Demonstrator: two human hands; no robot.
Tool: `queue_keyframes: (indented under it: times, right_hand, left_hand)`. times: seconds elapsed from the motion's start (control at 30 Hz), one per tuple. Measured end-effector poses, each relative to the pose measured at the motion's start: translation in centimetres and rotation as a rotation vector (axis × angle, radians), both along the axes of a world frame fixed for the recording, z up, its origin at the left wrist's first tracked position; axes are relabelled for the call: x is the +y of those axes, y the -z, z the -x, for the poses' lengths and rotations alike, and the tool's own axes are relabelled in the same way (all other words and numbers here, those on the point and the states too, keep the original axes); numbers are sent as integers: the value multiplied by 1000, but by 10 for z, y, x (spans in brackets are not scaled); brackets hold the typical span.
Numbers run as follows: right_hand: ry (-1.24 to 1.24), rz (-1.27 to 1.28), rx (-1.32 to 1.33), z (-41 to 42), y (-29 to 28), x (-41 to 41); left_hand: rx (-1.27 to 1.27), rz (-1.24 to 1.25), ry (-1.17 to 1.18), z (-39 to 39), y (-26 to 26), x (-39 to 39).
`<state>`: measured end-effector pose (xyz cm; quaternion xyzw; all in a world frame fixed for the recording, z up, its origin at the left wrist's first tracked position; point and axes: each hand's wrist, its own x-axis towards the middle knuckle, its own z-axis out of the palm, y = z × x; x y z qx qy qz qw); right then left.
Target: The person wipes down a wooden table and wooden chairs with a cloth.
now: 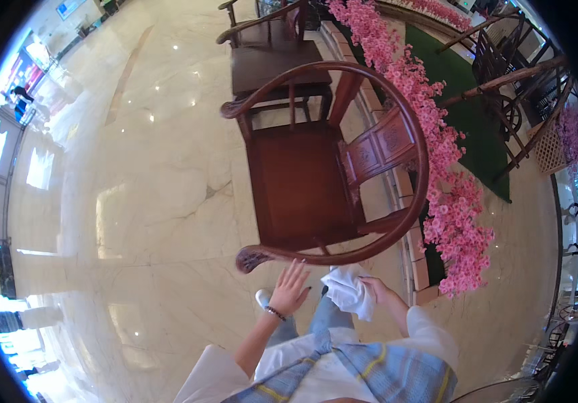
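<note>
Before me stands a reddish-brown wooden armchair (299, 184) with a rounded horseshoe rail and a carved back splat (380, 144). My left hand (289, 293), wearing a dark bead bracelet (275, 313), holds nothing. Its fingers are extended, with the tips at the near armrest (289, 256); whether they touch the wood I cannot tell. In my right hand (378, 290) is a crumpled white cloth (350, 291), just on the near side of the chair's curved rail.
Beyond the armchair is a darker wooden chair (279, 65). Pink artificial flowers (450, 211) border a low brick edging (418, 257) on the right, beside green carpet (480, 151) and a wooden-pole structure (511, 83). Glossy marble floor (178, 211) extends left; a distant person (21, 103) is there.
</note>
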<state>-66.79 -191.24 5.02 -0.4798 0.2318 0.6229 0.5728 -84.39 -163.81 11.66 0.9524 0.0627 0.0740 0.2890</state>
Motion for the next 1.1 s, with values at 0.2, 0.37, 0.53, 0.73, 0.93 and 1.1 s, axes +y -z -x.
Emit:
queue_keyframes:
  times: [0.2,0.37,0.53,0.73,0.93,1.1]
  right_hand:
    - [-48,-115,-17,104,-96,149]
    - [37,-254,-13,131,-126,269]
    - [292,-395,-60,115,-137,393]
    - [365,-470,-92,74,-115,568]
    - [398,-565,-57,26,-154,730]
    - [539,-537,-123,-36,-170,826]
  left_hand:
    - [724,284,-516,232,51,78]
    - [1286,812,-390,338,87,121]
    - [1229,840,-507,344,97,239]
    - [1155,830,-614,295,94,431]
    - [1139,928,-699,213,63,596]
    - [1099,1028,-737,191,78,726]
